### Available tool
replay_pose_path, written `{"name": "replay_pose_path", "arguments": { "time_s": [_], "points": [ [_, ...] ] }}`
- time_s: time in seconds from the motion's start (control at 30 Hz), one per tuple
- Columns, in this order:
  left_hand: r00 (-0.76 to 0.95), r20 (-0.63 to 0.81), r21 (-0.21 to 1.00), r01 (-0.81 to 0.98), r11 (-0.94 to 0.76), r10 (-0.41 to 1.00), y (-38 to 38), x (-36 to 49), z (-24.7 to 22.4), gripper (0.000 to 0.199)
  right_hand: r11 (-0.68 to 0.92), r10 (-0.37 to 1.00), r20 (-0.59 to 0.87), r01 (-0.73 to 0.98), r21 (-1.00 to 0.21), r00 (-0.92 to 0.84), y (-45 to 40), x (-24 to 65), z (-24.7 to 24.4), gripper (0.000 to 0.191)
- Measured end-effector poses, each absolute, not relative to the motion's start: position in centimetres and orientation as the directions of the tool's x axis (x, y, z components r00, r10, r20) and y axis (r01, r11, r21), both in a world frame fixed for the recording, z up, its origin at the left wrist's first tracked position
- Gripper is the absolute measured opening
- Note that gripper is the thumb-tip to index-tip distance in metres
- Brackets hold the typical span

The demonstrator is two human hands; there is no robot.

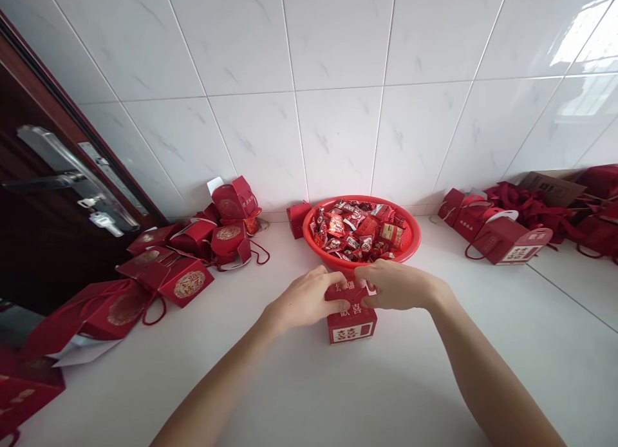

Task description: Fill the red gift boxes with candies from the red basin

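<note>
A small red gift box (351, 324) with gold lettering and a white label stands on the white surface in front of me. My left hand (311, 297) grips its top from the left, fingers bent and thumb on the sloping face. From the other side my right hand (393, 285) pinches the same top, its thumb pressed near the lettering. Part of the box's upper end is hidden under my fingers. Just behind it sits a red plastic basket (414, 237) holding many wrapped candies (357, 231).
Several red gift boxes (193, 283) with cord handles line the left side, by a dark door (29, 228) with keys in its lock. More red boxes (512, 237) and a brown carton (550, 189) stand at the right. A tiled wall (338, 138) rises behind.
</note>
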State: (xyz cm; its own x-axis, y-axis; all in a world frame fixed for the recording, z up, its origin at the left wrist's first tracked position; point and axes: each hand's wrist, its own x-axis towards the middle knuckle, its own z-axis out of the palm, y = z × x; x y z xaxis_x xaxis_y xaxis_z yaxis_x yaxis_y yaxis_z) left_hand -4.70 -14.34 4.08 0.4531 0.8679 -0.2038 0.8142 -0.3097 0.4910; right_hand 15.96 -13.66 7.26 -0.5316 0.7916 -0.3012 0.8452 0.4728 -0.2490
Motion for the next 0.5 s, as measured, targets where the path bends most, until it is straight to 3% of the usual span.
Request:
{"name": "replay_pose_path", "arguments": {
  "time_s": [0.1, 0.2, 0.33, 0.5],
  "points": [
    [0.422, -0.195, 0.456, 0.838, -0.299, 0.885, -14.8, -4.5, 3.9, 0.033, 0.463, 0.797, -0.288, 0.843, -0.275, -0.531, -14.1, 15.5, 7.1, 0.009],
    [0.391, -0.192, 0.403, 0.868, -0.291, 0.900, -15.2, -4.1, 3.9, 0.035, 0.440, 0.805, -0.279, 0.842, -0.313, -0.524, -14.9, 14.6, 6.8, 0.026],
    [0.391, -0.169, 0.367, 0.877, -0.311, 0.905, -15.5, -3.7, 3.9, 0.031, 0.427, 0.846, -0.242, 0.875, -0.227, -0.476, -16.2, 12.9, 6.4, 0.045],
    [0.381, -0.165, 0.311, 0.896, -0.319, 0.910, -15.6, -3.3, 3.8, 0.032, 0.404, 0.885, -0.205, 0.908, -0.109, -0.418, -17.4, 11.1, 6.2, 0.040]
  ]
}}
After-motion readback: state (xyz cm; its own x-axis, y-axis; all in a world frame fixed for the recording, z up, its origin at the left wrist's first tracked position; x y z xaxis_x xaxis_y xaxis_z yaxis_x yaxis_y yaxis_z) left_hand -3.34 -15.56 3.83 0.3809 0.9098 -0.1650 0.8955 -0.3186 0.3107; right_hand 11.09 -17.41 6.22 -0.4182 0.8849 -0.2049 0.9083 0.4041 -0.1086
